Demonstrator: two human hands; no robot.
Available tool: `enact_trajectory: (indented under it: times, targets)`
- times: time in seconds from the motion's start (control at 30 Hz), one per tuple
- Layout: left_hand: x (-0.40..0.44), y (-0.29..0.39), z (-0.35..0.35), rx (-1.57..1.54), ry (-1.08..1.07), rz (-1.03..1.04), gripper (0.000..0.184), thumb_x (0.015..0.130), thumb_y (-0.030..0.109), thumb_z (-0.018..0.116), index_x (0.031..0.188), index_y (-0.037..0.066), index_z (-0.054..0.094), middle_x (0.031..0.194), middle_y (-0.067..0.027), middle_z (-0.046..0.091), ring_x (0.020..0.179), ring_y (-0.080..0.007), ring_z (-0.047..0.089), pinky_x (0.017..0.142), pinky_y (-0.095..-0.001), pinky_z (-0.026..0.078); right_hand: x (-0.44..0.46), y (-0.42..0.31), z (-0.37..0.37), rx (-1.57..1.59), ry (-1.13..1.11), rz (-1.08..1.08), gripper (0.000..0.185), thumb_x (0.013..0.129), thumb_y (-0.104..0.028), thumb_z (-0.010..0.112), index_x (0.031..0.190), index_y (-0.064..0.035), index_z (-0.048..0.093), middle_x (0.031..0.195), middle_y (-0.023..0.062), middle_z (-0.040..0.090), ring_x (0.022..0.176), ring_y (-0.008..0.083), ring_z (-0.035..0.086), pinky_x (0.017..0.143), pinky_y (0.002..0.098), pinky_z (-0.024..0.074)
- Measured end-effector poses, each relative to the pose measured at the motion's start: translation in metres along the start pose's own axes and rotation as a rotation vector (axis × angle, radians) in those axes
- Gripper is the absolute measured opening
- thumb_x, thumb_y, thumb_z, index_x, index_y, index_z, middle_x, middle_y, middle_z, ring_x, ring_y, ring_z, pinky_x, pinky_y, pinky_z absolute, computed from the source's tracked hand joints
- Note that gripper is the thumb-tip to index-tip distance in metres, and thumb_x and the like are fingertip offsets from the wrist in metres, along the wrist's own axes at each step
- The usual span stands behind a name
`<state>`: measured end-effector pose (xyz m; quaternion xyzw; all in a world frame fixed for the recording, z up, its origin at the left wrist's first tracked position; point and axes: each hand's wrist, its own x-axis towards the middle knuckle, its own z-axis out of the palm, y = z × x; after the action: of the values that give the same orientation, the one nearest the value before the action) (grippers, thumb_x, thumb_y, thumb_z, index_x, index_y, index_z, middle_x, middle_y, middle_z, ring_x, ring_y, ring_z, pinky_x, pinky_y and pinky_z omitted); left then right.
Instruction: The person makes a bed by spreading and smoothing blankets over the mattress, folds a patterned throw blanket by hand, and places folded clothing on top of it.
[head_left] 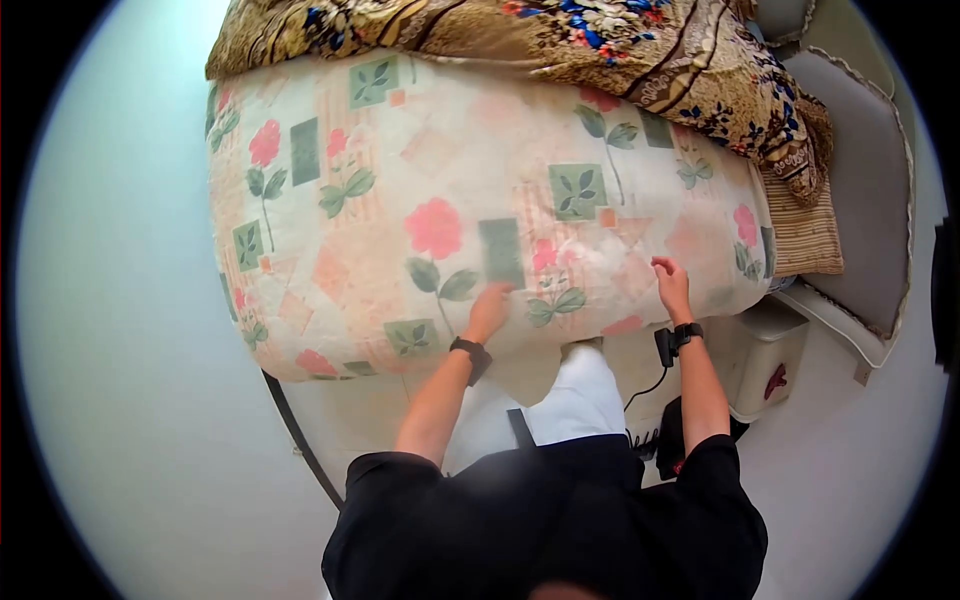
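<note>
Floral bedsheet (450, 150) lies spread over the bed directly in front of the person, its near edge curving down over the mattress side. The print consists of pink flowers, green leaves, and green and peach rectangles on a pale ground. The left hand (490, 306) is positioned over the near portion of the sheet, beside the leaves of a large pink flower, fingers directed toward the right; the hand is blurred, and whether it pinches the fabric cannot be determined. The right hand (674, 287) is positioned farther right, near the same edge, with fingers loosely curved and apart; contact with the sheet cannot be confirmed. A black band (470, 358) encircles the left wrist, and a second black strap (688, 333) encircles the right wrist, with a small black device (665, 347) beside it and a dark cable (650, 388) running down from the device. A brown patterned blanket (440, 28) lies bunched across the far side of the sheet. At the right end, a striped pillow (805, 225) adjoins the grey padded headboard (845, 170). A pale bedside cabinet (755, 355) stands below the headboard.
</note>
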<state>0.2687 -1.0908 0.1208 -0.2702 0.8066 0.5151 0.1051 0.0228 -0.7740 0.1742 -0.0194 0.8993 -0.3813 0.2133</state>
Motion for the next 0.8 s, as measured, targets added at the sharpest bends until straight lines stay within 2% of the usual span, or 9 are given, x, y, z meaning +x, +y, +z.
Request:
enact_trajectory:
  times: [0.13, 0.23, 0.33, 0.5, 0.6, 0.63, 0.73, 0.77, 0.8]
  targets:
    - [0.062, 0.081, 0.081, 0.012, -0.067, 0.121, 0.043, 0.075, 0.003, 0.054, 0.117, 0.006, 0.057, 0.112, -0.0178, 0.059, 0.107, -0.0339, 0.054, 0.092, -0.0409, 0.044, 0.117, 0.005, -0.090, 0.021, 0.171, -0.090, 0.028, 0.085, -0.012, 0.057, 0.111, -0.0018, 0.061, 0.106, 0.0136, 0.065, 0.100, 0.0233, 0.062, 0.087, 0.0321, 0.0463]
    - [0.105, 0.095, 0.144, 0.185, 0.033, 0.281, 0.050, 0.073, 0.004, 0.057, 0.122, 0.003, 0.052, 0.111, -0.0219, 0.058, 0.108, -0.0381, 0.052, 0.092, -0.0439, 0.043, 0.192, -0.009, -0.137, -0.131, 0.274, -0.167, 0.036, 0.085, -0.015, 0.059, 0.118, -0.0026, 0.057, 0.117, 0.0163, 0.059, 0.112, 0.0290, 0.055, 0.093, 0.0367, 0.0431]
    - [0.128, 0.153, 0.155, 0.303, -0.139, -0.013, 0.054, 0.070, 0.006, 0.060, 0.123, 0.001, 0.049, 0.115, -0.0264, 0.053, 0.109, -0.0413, 0.049, 0.094, -0.0452, 0.040, 0.261, -0.026, -0.164, -0.225, 0.312, -0.260, 0.048, 0.084, -0.022, 0.063, 0.127, -0.0039, 0.051, 0.133, 0.0169, 0.048, 0.121, 0.0305, 0.047, 0.099, 0.0386, 0.0392]
    - [0.145, 0.151, 0.171, 0.481, -0.132, 0.058, 0.064, 0.068, 0.007, 0.063, 0.129, -0.002, 0.044, 0.118, -0.0314, 0.046, 0.112, -0.0460, 0.043, 0.097, -0.0463, 0.037, 0.369, -0.065, -0.160, -0.451, 0.539, -0.336, 0.075, 0.081, -0.048, 0.065, 0.134, -0.0003, 0.041, 0.141, 0.0168, 0.036, 0.132, 0.0331, 0.031, 0.106, 0.0433, 0.0303]
    - [0.139, 0.144, 0.172, 0.491, -0.158, 0.044, 0.068, 0.068, 0.007, 0.063, 0.132, -0.002, 0.041, 0.115, -0.0324, 0.046, 0.112, -0.0475, 0.041, 0.096, -0.0481, 0.036, 0.415, -0.093, -0.146, -0.660, 0.532, -0.082, 0.086, 0.077, -0.059, 0.064, 0.134, 0.0000, 0.040, 0.142, 0.0168, 0.034, 0.133, 0.0338, 0.028, 0.106, 0.0442, 0.0286]
    - [0.141, 0.143, 0.171, 0.481, -0.187, 0.018, 0.069, 0.068, 0.006, 0.063, 0.133, -0.002, 0.040, 0.114, -0.0326, 0.047, 0.112, -0.0478, 0.041, 0.095, -0.0487, 0.037, 0.425, -0.092, -0.143, -0.756, 0.599, -0.106, 0.072, 0.081, -0.058, 0.061, 0.123, -0.0011, 0.051, 0.127, 0.0171, 0.050, 0.118, 0.0316, 0.046, 0.097, 0.0428, 0.0383]
    - [0.144, 0.155, 0.161, 0.443, -0.273, -0.026, 0.069, 0.069, 0.007, 0.062, 0.134, -0.001, 0.039, 0.113, -0.0314, 0.047, 0.108, -0.0467, 0.043, 0.095, -0.0491, 0.037, 0.450, -0.077, -0.151, -0.663, 0.411, -0.269, 0.052, 0.086, -0.052, 0.059, 0.102, -0.0025, 0.060, 0.095, 0.0133, 0.064, 0.087, 0.0296, 0.060, 0.079, 0.0419, 0.0475]
    - [0.145, 0.154, 0.160, 0.444, -0.284, -0.033, 0.069, 0.070, 0.008, 0.062, 0.134, 0.000, 0.040, 0.112, -0.0311, 0.048, 0.107, -0.0462, 0.044, 0.094, -0.0487, 0.038, 0.459, -0.066, -0.152, -0.573, 0.421, -0.403, 0.043, 0.089, -0.046, 0.057, 0.087, -0.0032, 0.061, 0.067, 0.0119, 0.061, 0.062, 0.0306, 0.059, 0.059, 0.0417, 0.0463]
    - [0.145, 0.148, 0.160, 0.441, -0.296, -0.037, 0.068, 0.070, 0.008, 0.062, 0.134, 0.001, 0.040, 0.111, -0.0308, 0.048, 0.106, -0.0456, 0.045, 0.093, -0.0482, 0.038, 0.458, -0.068, -0.161, -0.555, 0.314, -0.381, 0.041, 0.089, -0.044, 0.057, 0.085, -0.0030, 0.060, 0.065, 0.0130, 0.059, 0.060, 0.0309, 0.057, 0.057, 0.0420, 0.0446]
